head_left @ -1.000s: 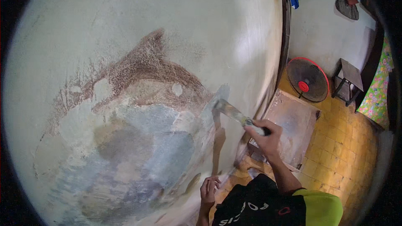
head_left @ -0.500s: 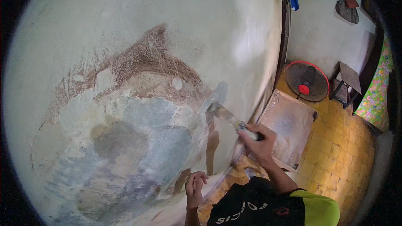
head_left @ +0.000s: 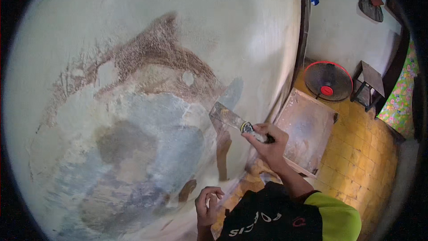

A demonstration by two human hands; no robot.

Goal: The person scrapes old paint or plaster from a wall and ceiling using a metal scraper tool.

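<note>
My right hand is closed round the handle of a wide putty knife. The blade's edge is at the wall, by the right end of a rough brown patch. Whether the whole edge touches I cannot tell. Below that patch spreads grey-blue filler with darker, damp-looking spots. A small grey smear lies just above the blade. Low beside the wall, my left hand has its fingers loosely curled, and nothing shows in them. Shadows of both hands fall on the wall.
A worn, dusty low board or tabletop stands right of my hand on yellow floor tiles. Beyond it are a round fan with a red rim and a small dark stool. Flowered green cloth hangs at the far right.
The putty knife and my right hand have shifted slightly left, and the blade now shows its face more broadly. My left hand's fingers are curled further in. The whole view has tilted slightly.
</note>
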